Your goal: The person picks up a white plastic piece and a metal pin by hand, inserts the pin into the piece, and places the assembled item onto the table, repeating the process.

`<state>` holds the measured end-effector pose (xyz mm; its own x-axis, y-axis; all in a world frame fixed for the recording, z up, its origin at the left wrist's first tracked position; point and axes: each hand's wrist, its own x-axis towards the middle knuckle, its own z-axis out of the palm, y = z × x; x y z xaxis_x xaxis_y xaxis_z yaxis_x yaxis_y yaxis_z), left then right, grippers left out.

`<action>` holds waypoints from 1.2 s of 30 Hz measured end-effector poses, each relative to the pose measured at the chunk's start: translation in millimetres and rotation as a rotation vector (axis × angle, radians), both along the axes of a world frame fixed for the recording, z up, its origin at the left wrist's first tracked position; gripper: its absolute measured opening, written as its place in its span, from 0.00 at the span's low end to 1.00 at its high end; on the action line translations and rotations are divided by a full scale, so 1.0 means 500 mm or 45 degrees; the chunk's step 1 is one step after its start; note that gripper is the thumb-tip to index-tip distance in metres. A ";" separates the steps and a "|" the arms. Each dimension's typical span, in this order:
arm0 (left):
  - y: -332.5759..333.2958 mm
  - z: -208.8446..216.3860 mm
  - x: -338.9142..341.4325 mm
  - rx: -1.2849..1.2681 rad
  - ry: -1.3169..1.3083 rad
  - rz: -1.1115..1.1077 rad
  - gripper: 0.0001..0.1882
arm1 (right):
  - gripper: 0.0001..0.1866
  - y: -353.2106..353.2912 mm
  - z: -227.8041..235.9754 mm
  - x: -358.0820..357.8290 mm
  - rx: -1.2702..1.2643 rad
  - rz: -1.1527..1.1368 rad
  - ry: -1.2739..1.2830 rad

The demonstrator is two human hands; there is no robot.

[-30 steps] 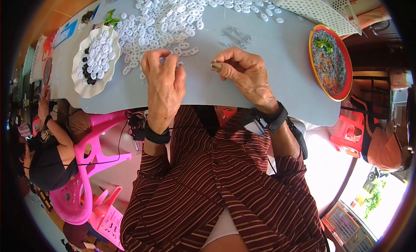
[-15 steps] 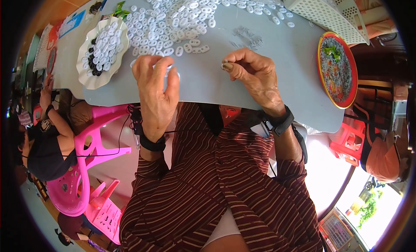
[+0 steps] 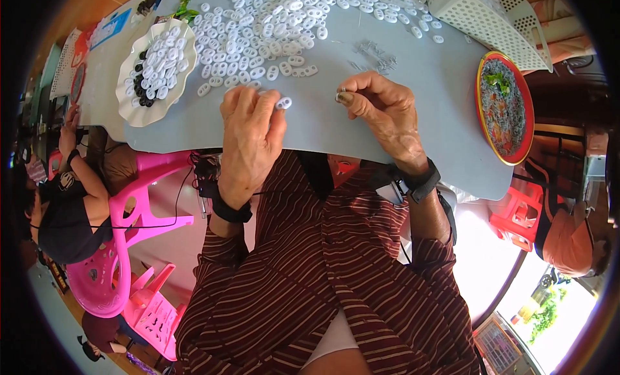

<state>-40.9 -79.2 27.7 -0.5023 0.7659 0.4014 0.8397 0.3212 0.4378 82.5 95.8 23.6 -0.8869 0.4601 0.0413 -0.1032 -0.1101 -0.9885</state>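
Note:
Over the near part of the grey table, my left hand (image 3: 250, 139) pinches a small white oval plastic piece with two holes (image 3: 283, 103) between thumb and fingertips. To its right, my right hand (image 3: 386, 113) is closed in a pinch on a tiny shiny metal piece (image 3: 340, 93), too small to make out fully. A gap separates the two hands. Beyond my left hand spreads a large heap of the same white oval pieces (image 3: 258, 33). Past my right hand lies a loose group of small metal pins (image 3: 378, 57).
A cream scalloped dish (image 3: 137, 117) of white and black pieces stands left. At right are a red-rimmed tray (image 3: 481, 110) with many metal bits and green leaves, and a white perforated basket (image 3: 481, 26). Another person (image 3: 74, 213) sits at left near a pink chair (image 3: 123, 246).
My left hand has moved right, away from the heap's near edge, and a white oval piece now shows at its fingertips. My right hand has barely shifted, still pinching.

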 end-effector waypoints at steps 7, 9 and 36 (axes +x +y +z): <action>0.029 0.008 0.006 -0.105 0.124 -0.009 0.15 | 0.07 0.001 0.000 0.000 0.007 -0.005 -0.025; 0.035 0.009 0.006 -0.123 0.124 -0.042 0.14 | 0.08 0.002 0.001 0.002 -0.008 -0.004 -0.009; 0.085 0.013 0.053 0.218 -1.221 -0.170 0.11 | 0.05 0.000 -0.013 0.000 -0.199 0.034 0.228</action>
<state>-14.4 -36.7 34.4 -0.5866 0.8097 -0.0204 0.1291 0.1183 0.9845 82.7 95.5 16.9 -0.8837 0.4498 0.1292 -0.2703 -0.2652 -0.9255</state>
